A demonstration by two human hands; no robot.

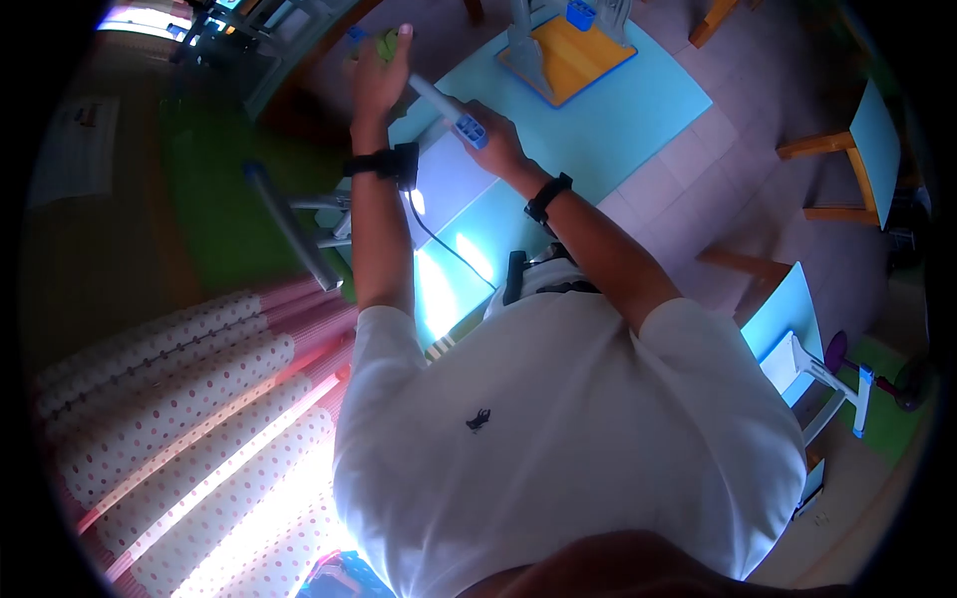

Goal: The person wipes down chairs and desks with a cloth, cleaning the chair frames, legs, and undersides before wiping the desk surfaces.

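Observation:
A grey bar (435, 98) with a blue end piece crosses between my two hands, above the light blue table. My right hand (495, 143) is closed around the bar near its blue end. At the upper left, my left hand (379, 85) is beside the bar's far part, its thumb pointing up. Something green (388, 44), perhaps a cloth, shows at its fingers, which look curled around it. A small blue tip shows just past that hand, in line with the bar. Each wrist wears a black band, and a cable runs from the left one.
The light blue table (608, 135) carries an orange board (578, 60) with blue edging and grey supports. A grey frame (299, 224) stands left of my arm. Wooden chairs (847, 149) with light blue panels are on the right. Dotted curtains (199, 369) hang at lower left.

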